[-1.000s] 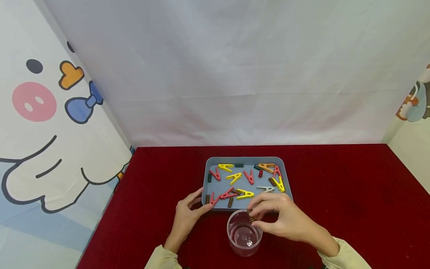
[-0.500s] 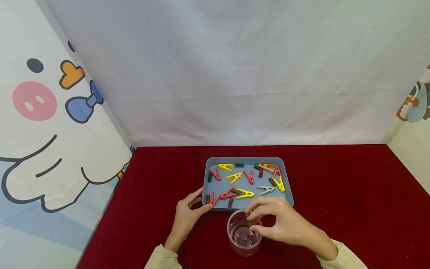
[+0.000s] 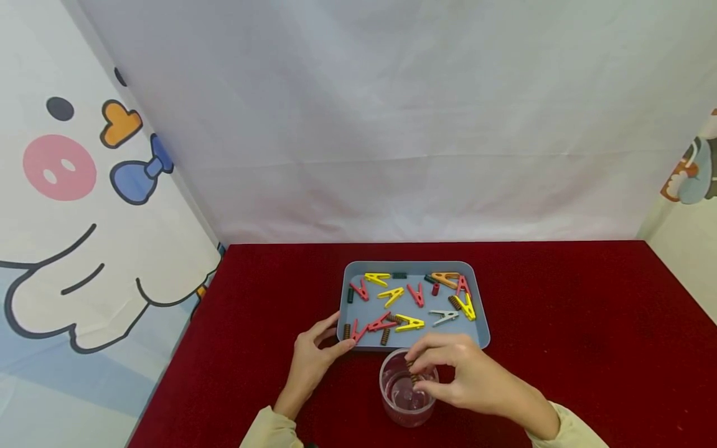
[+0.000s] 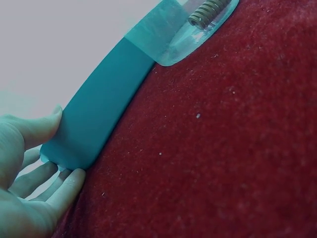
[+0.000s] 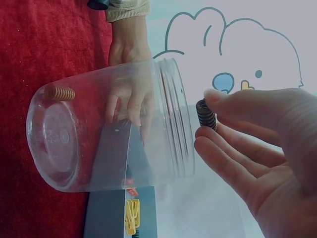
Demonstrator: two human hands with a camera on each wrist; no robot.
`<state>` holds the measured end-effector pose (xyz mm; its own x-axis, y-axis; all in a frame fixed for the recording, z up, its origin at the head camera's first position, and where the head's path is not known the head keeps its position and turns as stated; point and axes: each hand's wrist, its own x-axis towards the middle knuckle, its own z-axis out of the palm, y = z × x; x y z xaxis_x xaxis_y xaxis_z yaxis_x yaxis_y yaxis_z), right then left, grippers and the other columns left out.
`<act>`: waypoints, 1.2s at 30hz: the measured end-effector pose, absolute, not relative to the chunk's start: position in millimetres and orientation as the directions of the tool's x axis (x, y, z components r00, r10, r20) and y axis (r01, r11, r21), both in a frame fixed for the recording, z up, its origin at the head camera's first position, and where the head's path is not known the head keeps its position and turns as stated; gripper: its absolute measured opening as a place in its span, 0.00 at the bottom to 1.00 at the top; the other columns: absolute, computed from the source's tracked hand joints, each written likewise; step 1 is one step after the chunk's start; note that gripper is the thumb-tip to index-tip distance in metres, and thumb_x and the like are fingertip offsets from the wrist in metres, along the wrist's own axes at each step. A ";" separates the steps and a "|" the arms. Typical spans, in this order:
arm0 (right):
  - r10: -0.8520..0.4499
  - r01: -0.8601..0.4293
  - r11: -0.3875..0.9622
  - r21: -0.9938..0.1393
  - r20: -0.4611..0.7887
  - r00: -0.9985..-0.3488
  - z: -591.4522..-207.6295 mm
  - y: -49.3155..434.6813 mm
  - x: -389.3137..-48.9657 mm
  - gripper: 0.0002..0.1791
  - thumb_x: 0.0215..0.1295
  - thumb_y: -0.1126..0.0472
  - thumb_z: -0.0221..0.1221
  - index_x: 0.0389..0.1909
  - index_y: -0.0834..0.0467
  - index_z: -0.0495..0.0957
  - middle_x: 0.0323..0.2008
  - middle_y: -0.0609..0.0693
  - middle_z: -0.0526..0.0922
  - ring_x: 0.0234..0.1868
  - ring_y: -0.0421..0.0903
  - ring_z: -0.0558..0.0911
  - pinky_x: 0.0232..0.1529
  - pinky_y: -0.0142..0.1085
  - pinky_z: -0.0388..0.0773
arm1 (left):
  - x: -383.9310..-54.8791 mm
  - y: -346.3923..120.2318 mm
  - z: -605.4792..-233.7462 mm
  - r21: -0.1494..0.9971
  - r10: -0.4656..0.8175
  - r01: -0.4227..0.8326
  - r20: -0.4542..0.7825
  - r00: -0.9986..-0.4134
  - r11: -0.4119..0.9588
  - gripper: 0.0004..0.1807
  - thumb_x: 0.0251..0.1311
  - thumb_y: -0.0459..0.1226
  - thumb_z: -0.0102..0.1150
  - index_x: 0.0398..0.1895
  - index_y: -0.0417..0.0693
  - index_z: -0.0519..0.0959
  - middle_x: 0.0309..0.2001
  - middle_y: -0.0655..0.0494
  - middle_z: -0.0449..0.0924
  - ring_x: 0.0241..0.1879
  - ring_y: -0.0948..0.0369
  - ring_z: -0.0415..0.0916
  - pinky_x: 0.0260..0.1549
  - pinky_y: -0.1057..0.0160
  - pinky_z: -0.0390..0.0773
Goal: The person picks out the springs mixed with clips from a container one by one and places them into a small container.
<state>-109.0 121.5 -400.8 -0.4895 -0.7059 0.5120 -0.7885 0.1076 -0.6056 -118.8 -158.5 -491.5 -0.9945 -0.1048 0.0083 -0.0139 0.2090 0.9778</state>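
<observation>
My right hand pinches a brown coil spring between thumb and fingertips, just over the mouth of a clear plastic jar. Inside the jar, at its bottom, lies another brown spring. My left hand holds the left front corner of a grey-blue tray, thumb along the front wall and fingers round the end, as the left wrist view shows. The tray carries springs and clip halves: a yellow one, a red one, a grey one.
A dark red cloth covers the table. The jar stands close in front of the tray. An orange clip and a small red cylinder lie at the tray's back right. A white curtain hangs behind.
My right hand has moved slightly left and down with the spring, further over the jar's mouth. My left hand and the tray have stayed in place.
</observation>
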 end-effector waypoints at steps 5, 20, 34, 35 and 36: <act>-0.720 -0.807 0.111 -0.581 0.513 -0.468 -402.1 121.5 -109.7 0.12 0.50 0.68 0.70 0.34 0.51 0.84 0.40 0.44 0.81 0.40 0.39 0.79 0.38 0.26 0.76 | -113.2 -155.3 -473.6 0.980 -0.092 -0.020 -0.001 -0.996 0.199 0.34 0.48 0.33 0.72 0.63 0.43 0.72 0.59 0.43 0.73 0.55 0.48 0.72 0.41 0.70 0.74; -0.687 -0.788 0.134 -0.601 0.517 -0.511 -393.4 116.9 -112.3 0.13 0.50 0.69 0.70 0.35 0.51 0.83 0.37 0.41 0.81 0.39 0.37 0.80 0.37 0.29 0.77 | -109.8 -154.0 -462.4 0.979 -0.094 -0.018 0.002 -0.996 0.204 0.34 0.48 0.32 0.72 0.63 0.42 0.72 0.59 0.43 0.73 0.55 0.48 0.72 0.45 0.61 0.75; -0.646 -0.783 0.166 -0.600 0.533 -0.546 -392.9 113.0 -121.7 0.12 0.51 0.67 0.70 0.35 0.49 0.83 0.38 0.41 0.81 0.38 0.39 0.79 0.33 0.32 0.76 | -107.6 -154.0 -461.1 0.979 -0.081 -0.028 -0.012 -0.997 0.203 0.35 0.49 0.33 0.71 0.63 0.43 0.72 0.60 0.43 0.71 0.56 0.48 0.70 0.42 0.70 0.74; -0.643 -0.786 0.170 -0.595 0.537 -0.546 -393.3 112.6 -122.4 0.12 0.51 0.67 0.70 0.34 0.50 0.83 0.38 0.41 0.81 0.38 0.39 0.79 0.34 0.32 0.76 | -107.6 -153.8 -461.1 0.979 -0.081 -0.030 -0.013 -0.997 0.202 0.35 0.49 0.33 0.71 0.63 0.43 0.71 0.60 0.43 0.72 0.56 0.48 0.70 0.41 0.71 0.73; -0.641 -0.783 0.178 -0.596 0.533 -0.552 -393.6 112.2 -123.1 0.11 0.51 0.67 0.70 0.34 0.50 0.83 0.38 0.40 0.81 0.39 0.38 0.79 0.35 0.32 0.76 | -107.6 -153.6 -461.0 0.979 -0.081 -0.029 -0.013 -0.997 0.201 0.34 0.49 0.33 0.71 0.63 0.42 0.71 0.60 0.43 0.72 0.56 0.48 0.70 0.41 0.71 0.73</act>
